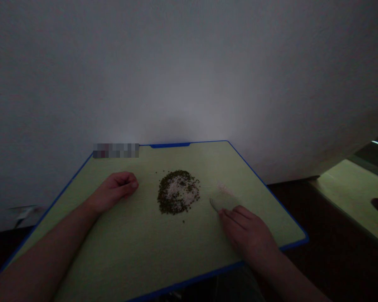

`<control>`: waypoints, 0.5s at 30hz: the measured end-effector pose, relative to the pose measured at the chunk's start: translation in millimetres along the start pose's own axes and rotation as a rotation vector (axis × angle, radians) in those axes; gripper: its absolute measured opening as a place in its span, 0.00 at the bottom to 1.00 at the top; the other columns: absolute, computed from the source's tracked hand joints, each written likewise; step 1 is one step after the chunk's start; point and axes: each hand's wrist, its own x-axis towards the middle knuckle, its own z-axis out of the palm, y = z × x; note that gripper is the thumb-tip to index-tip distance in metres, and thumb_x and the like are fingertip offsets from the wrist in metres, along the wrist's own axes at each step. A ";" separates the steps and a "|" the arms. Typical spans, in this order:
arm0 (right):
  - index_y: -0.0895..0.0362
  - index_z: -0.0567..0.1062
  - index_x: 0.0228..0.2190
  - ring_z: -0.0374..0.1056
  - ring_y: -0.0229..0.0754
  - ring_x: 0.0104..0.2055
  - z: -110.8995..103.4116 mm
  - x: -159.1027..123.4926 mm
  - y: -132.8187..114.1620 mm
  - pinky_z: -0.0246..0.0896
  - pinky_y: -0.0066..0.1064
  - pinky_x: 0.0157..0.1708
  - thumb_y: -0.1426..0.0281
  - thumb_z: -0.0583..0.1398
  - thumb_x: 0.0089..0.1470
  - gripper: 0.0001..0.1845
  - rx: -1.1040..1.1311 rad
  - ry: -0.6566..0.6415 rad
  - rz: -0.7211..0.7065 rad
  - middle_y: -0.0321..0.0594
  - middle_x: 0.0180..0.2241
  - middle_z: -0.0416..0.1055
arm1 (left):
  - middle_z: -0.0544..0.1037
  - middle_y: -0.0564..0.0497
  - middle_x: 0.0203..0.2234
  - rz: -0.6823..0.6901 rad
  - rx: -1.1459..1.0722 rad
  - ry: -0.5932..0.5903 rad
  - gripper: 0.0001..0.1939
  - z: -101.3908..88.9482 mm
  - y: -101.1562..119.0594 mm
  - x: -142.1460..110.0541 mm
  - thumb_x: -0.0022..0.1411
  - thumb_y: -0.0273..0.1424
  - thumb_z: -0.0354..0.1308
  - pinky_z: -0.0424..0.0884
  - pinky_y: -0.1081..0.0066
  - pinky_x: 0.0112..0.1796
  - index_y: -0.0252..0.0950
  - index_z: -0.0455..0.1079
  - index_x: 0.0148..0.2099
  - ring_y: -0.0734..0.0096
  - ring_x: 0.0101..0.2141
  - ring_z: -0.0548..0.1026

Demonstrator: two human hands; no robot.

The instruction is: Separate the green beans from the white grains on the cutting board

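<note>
Lying between the hands, mid-board: seed heap (pixel 178 192), dark green, white grains (pixel 177 191) at centre, on green board (pixel 164 247), blue-edged. Left hand (pixel 115 191) loosely curled, resting; right hand (pixel 247 232) well apart, fingertips touching pale pad (pixel 223 201).

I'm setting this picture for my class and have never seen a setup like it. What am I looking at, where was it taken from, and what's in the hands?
This is one picture from a camera worn on a person's head, looking forward and down. There is no machine here, only two bare hands. They rest on a green board with a blue edge. In the middle lies a pile of dark seeds around a paler patch. The left hand is loosely curled and holds nothing visible. The right hand has its fingertips at a pale lump, too blurred to name.
</note>
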 end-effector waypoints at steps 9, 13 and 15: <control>0.65 0.72 0.38 0.63 0.42 0.32 1.8 23.2 -19.9 0.64 0.33 0.32 0.78 0.58 0.48 0.12 0.033 -0.132 -0.108 0.45 0.34 0.73 | 0.58 0.58 0.15 -0.022 -0.061 -0.012 0.15 -1.0 -6.6 0.3 0.56 0.38 0.51 0.50 0.74 0.22 0.35 0.58 0.23 0.80 0.19 0.55; 0.65 0.74 0.35 0.63 0.42 0.31 3.7 15.1 4.8 0.65 0.33 0.31 0.79 0.58 0.48 0.10 -0.018 -0.121 -0.027 0.45 0.32 0.73 | 0.58 0.58 0.15 -0.026 -0.074 -0.020 0.15 -0.3 -4.7 0.6 0.55 0.39 0.52 0.49 0.74 0.21 0.34 0.58 0.23 0.80 0.19 0.54; 0.64 0.74 0.35 0.63 0.42 0.32 2.3 10.5 15.6 0.65 0.33 0.31 0.79 0.56 0.50 0.09 -0.034 -0.100 0.029 0.44 0.31 0.73 | 0.58 0.58 0.15 -0.030 -0.073 -0.023 0.16 -0.4 -4.2 0.4 0.56 0.39 0.52 0.49 0.74 0.21 0.34 0.58 0.22 0.80 0.19 0.54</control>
